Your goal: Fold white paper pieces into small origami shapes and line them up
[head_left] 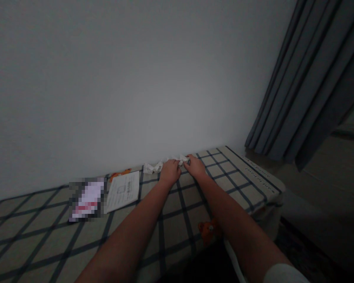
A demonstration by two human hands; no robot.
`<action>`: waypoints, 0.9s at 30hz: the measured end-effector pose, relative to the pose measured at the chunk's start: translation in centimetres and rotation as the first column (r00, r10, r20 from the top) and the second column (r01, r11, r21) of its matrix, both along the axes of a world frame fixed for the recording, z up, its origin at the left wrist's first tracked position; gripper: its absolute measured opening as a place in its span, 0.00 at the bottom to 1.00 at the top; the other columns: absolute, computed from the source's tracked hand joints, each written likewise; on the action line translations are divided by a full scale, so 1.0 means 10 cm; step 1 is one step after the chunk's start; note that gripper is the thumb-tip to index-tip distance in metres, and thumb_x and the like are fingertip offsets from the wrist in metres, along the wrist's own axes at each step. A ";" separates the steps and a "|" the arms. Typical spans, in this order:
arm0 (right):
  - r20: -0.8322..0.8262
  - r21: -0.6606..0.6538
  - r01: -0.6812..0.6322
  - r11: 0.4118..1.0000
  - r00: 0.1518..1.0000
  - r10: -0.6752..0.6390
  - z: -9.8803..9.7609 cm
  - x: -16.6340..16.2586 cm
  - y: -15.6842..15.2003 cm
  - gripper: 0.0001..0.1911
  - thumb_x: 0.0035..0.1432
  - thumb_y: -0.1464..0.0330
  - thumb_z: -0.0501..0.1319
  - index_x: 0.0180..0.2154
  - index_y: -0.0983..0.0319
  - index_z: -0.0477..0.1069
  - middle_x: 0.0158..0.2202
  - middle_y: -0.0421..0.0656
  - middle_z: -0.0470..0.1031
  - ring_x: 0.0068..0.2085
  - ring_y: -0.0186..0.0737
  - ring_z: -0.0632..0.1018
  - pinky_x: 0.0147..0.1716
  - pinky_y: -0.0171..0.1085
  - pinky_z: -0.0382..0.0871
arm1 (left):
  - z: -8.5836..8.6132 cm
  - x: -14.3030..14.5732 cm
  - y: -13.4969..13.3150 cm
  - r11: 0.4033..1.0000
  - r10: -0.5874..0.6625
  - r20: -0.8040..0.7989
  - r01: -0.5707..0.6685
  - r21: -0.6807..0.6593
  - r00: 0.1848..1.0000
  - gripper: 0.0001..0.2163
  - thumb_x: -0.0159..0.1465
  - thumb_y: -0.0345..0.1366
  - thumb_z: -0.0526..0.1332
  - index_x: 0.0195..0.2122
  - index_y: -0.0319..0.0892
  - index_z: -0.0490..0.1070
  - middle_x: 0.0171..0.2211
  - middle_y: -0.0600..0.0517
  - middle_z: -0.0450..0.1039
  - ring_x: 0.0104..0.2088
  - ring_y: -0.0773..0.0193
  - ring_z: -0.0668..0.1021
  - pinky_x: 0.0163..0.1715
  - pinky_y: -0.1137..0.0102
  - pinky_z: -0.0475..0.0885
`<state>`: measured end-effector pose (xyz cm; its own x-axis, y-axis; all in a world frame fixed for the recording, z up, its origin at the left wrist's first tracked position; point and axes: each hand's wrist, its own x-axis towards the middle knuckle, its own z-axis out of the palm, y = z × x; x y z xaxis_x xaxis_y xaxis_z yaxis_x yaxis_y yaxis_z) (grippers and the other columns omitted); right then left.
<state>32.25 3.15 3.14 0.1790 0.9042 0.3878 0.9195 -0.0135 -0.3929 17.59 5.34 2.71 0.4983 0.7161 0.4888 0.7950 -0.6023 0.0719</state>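
Both of my arms reach forward across a checked bed cover to its far side by the wall. My left hand (170, 171) has its fingers curled at a crumpled white paper (183, 158), which looks like tissue. From the other side my right hand (195, 167) pinches the same crumpled piece, thumb and fingers bent around its edge. The two hands are close together, their fingertips partly hidden. More crumpled white paper (152, 168) lies just left of my left hand, along the wall.
A printed white sheet (124, 192) lies to the left, beside a blurred-out lit device (88, 198). The checked cover (242, 184) ends at an edge on the right. A grey wall (171, 78) stands behind, and a dark curtain (306, 86) hangs at the right.
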 end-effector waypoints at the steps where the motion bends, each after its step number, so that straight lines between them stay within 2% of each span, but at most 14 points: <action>1: 0.005 0.024 0.000 1.000 1.000 0.000 0.02 -0.02 -0.02 0.20 0.59 0.57 0.54 0.50 0.58 0.64 0.43 0.45 0.75 0.42 0.41 0.75 0.37 0.34 0.63 | 0.01 -0.04 -0.02 1.000 -0.008 0.006 0.008 0.011 1.000 0.15 0.59 0.32 0.54 0.48 0.39 0.69 0.45 0.44 0.71 0.47 0.56 0.70 0.49 0.64 0.62; 6: 0.036 0.111 -0.051 0.993 0.998 0.047 0.13 -0.20 -0.13 0.15 0.61 0.61 0.50 0.46 0.58 0.68 0.41 0.44 0.75 0.39 0.39 0.75 0.36 0.34 0.62 | 0.04 -0.31 -0.16 0.999 -0.005 0.021 0.004 0.047 1.000 0.15 0.61 0.32 0.53 0.49 0.40 0.68 0.45 0.45 0.71 0.48 0.58 0.70 0.50 0.65 0.62; 11: 0.084 0.132 -0.256 0.958 0.965 0.247 0.22 -0.63 -0.18 0.14 0.62 0.63 0.49 0.45 0.58 0.68 0.41 0.43 0.76 0.39 0.37 0.74 0.37 0.33 0.61 | 0.05 -0.72 -0.32 0.995 0.093 0.000 -0.093 -0.027 0.996 0.11 0.62 0.35 0.53 0.43 0.41 0.70 0.43 0.46 0.72 0.46 0.57 0.72 0.46 0.66 0.64; 13: 0.091 0.099 -0.323 0.941 0.945 0.315 0.25 -0.87 -0.17 0.15 0.62 0.63 0.49 0.45 0.58 0.68 0.41 0.43 0.76 0.40 0.37 0.75 0.36 0.34 0.61 | 0.06 -0.90 -0.34 0.987 0.142 0.001 -0.141 -0.081 0.990 0.11 0.63 0.37 0.51 0.41 0.42 0.70 0.42 0.46 0.72 0.43 0.58 0.73 0.42 0.67 0.66; 16: 0.069 -0.034 -0.391 0.920 0.917 0.392 0.23 -1.26 -0.14 0.14 0.60 0.64 0.51 0.44 0.58 0.69 0.40 0.44 0.76 0.40 0.39 0.75 0.35 0.34 0.62 | 0.06 -1.21 -0.30 0.966 0.246 0.035 -0.242 -0.094 0.969 0.12 0.64 0.37 0.48 0.42 0.42 0.69 0.40 0.47 0.72 0.40 0.59 0.74 0.40 0.67 0.67; 20: 0.007 -0.111 -0.408 0.906 0.911 0.412 0.12 -1.68 -0.06 0.15 0.60 0.69 0.50 0.48 0.60 0.67 0.42 0.46 0.75 0.43 0.38 0.75 0.39 0.34 0.63 | -0.01 -1.64 -0.19 0.932 0.360 0.072 -0.355 -0.073 0.930 0.13 0.62 0.35 0.50 0.43 0.40 0.69 0.42 0.44 0.72 0.45 0.56 0.73 0.45 0.65 0.66; 22: 0.020 -0.148 -0.451 0.880 0.888 0.458 0.04 -1.82 -0.04 0.14 0.59 0.69 0.51 0.46 0.63 0.69 0.43 0.47 0.75 0.43 0.38 0.75 0.41 0.34 0.63 | -0.09 -1.80 -0.15 0.922 0.387 0.113 -0.382 -0.058 0.915 0.15 0.60 0.34 0.53 0.46 0.38 0.68 0.46 0.42 0.70 0.48 0.54 0.71 0.49 0.62 0.64; 24: 0.038 -0.171 -0.498 0.850 0.859 0.511 -0.02 -1.92 -0.03 0.13 0.58 0.66 0.54 0.43 0.62 0.71 0.42 0.46 0.75 0.43 0.39 0.74 0.42 0.34 0.64 | -0.17 -1.91 -0.13 0.932 0.363 0.180 -0.353 -0.088 0.914 0.17 0.59 0.33 0.53 0.49 0.35 0.66 0.50 0.39 0.68 0.52 0.52 0.68 0.53 0.60 0.61; 26: 0.079 -0.170 -0.542 0.823 0.825 0.560 -0.08 -1.98 -0.04 0.14 0.57 0.63 0.56 0.43 0.61 0.71 0.44 0.47 0.73 0.45 0.40 0.73 0.43 0.36 0.64 | -0.25 -1.96 -0.10 0.946 0.306 0.282 -0.255 -0.202 0.909 0.17 0.59 0.30 0.52 0.48 0.33 0.67 0.50 0.38 0.68 0.53 0.54 0.68 0.55 0.60 0.60; 27: 0.157 -0.152 -0.574 0.805 0.790 0.593 -0.10 -2.00 -0.05 0.15 0.57 0.62 0.55 0.43 0.61 0.72 0.45 0.48 0.72 0.46 0.42 0.72 0.43 0.38 0.64 | -0.28 -1.98 -0.09 0.943 0.309 0.308 -0.247 -0.223 0.900 0.17 0.59 0.29 0.51 0.48 0.33 0.67 0.49 0.39 0.69 0.52 0.55 0.69 0.54 0.60 0.60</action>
